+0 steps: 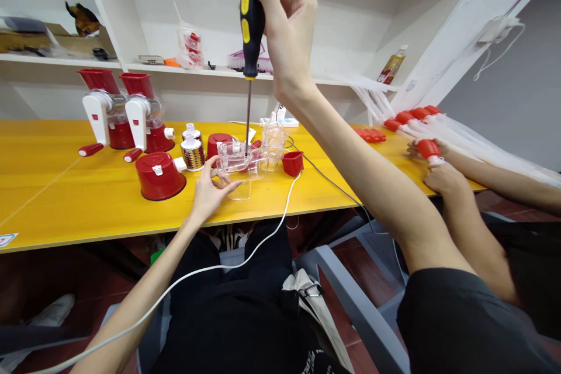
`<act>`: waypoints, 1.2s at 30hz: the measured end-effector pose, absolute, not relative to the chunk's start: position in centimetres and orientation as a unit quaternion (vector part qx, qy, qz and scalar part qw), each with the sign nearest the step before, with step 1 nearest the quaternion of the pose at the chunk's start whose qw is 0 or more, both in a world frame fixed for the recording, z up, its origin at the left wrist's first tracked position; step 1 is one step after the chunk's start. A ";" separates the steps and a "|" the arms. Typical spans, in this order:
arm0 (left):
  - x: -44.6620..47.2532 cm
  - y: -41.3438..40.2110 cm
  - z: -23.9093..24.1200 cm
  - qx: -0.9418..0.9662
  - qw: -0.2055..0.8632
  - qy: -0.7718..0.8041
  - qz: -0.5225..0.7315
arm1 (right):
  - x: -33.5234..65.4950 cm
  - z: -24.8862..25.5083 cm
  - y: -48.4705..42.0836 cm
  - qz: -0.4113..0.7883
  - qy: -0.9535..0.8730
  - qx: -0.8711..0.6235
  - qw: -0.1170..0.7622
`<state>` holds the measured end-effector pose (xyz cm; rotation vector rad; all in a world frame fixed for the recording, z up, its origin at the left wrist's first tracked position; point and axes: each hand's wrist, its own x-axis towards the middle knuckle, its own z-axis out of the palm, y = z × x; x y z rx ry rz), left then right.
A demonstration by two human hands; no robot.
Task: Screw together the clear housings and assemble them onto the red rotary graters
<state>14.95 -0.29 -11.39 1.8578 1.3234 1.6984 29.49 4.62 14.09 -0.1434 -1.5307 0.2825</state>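
My right hand (284, 23) is raised high and closed round the black-and-yellow handle of a screwdriver (249, 41). Its shaft points straight down into a clear plastic housing (239, 159) on the yellow table (65, 187). My left hand (210, 187) grips the near side of that housing, fingers curled round it. A red base (158, 175) and a small metal drum (193, 152) stand just left of the housing, a small red cup (293, 162) just right.
Two assembled red-and-white grinders (127, 114) stand at the back left. Another person's hands (433, 166) work on a red-capped part at the right edge, beside red parts in clear bags (412, 117). A white cable (263, 239) crosses my lap. Shelves (184, 67) hold clutter behind.
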 end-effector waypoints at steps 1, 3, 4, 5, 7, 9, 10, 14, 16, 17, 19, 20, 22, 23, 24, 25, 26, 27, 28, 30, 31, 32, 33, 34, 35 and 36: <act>15.0 -0.3 -11.4 0.646 0.148 0.460 0.591 | 29.4 14.1 4.7 0.124 -0.693 -0.066 0.707; 15.0 -0.3 -11.4 0.647 0.148 0.461 0.590 | 29.3 14.2 5.0 0.118 -0.701 -0.062 0.701; 15.0 -0.3 -11.5 0.647 0.148 0.461 0.589 | 29.3 14.2 5.0 0.117 -0.703 -0.062 0.698; 15.0 -0.3 -11.5 0.647 0.149 0.461 0.589 | 29.3 14.3 5.1 0.116 -0.706 -0.064 0.696; 15.0 -0.2 -11.5 0.646 0.152 0.459 0.590 | 29.5 14.4 5.0 0.108 -0.710 -0.074 0.692; 15.0 -0.2 -11.5 0.646 0.153 0.457 0.592 | 29.8 14.5 4.9 0.092 -0.716 -0.086 0.687; 15.0 -0.2 -11.4 0.646 0.152 0.457 0.592 | 30.0 14.5 4.9 0.086 -0.717 -0.086 0.686; 15.0 -0.3 -11.4 0.645 0.151 0.458 0.592 | 30.4 14.4 5.5 0.105 -0.714 -0.074 0.689; 15.0 -0.3 -11.4 0.644 0.152 0.460 0.592 | 30.4 14.3 5.8 0.119 -0.720 -0.070 0.680; 15.0 -0.3 -11.4 0.644 0.152 0.461 0.592 | 30.4 14.3 5.9 0.123 -0.722 -0.071 0.677; 15.0 -0.3 -11.5 0.645 0.150 0.461 0.591 | 30.3 14.4 5.7 0.135 -0.723 -0.075 0.673; 15.0 -0.2 -11.5 0.646 0.149 0.461 0.590 | 30.2 14.4 5.5 0.147 -0.723 -0.074 0.671; 15.0 -0.2 -11.5 0.648 0.147 0.461 0.588 | 30.0 14.6 5.0 0.174 -0.721 -0.066 0.667; 15.0 -0.2 -11.5 0.649 0.147 0.461 0.587 | 29.8 14.6 4.8 0.184 -0.724 -0.059 0.663; 15.0 -0.2 -11.5 0.649 0.147 0.461 0.587 | 29.7 14.6 4.7 0.195 -0.728 -0.051 0.655; 14.9 -0.2 -11.5 0.649 0.147 0.461 0.587 | 29.5 14.6 4.6 0.207 -0.728 -0.043 0.652; 14.9 -0.2 -11.5 0.649 0.148 0.459 0.588 | 29.4 14.5 4.7 0.220 -0.724 -0.038 0.653; 15.0 -0.2 -11.5 0.650 0.148 0.459 0.588 | 29.3 14.4 4.8 0.233 -0.714 -0.035 0.660; 15.0 -0.2 -11.5 0.649 0.148 0.458 0.589 | 29.3 14.3 5.0 0.248 -0.704 -0.035 0.664; 15.0 -0.2 -11.5 0.646 0.148 0.460 0.591 | 29.4 14.0 5.5 0.279 -0.696 -0.035 0.661; 15.1 -0.2 -11.5 0.644 0.149 0.460 0.593 | 29.5 14.0 5.6 0.289 -0.699 -0.034 0.653; 15.1 -0.2 -11.5 0.642 0.150 0.460 0.594 | 29.7 13.9 5.7 0.299 -0.705 -0.032 0.642; 15.1 -0.2 -11.5 0.641 0.150 0.461 0.595 | 29.8 13.9 5.7 0.306 -0.706 -0.038 0.638; 15.1 -0.2 -11.5 0.642 0.151 0.460 0.594 | 29.8 14.0 5.6 0.307 -0.703 -0.050 0.640; 15.1 -0.2 -11.5 0.644 0.151 0.460 0.593 | 29.8 14.1 5.6 0.306 -0.698 -0.063 0.644; 15.0 -0.2 -11.5 0.645 0.150 0.461 0.591 | 29.8 14.2 5.5 0.308 -0.693 -0.074 0.647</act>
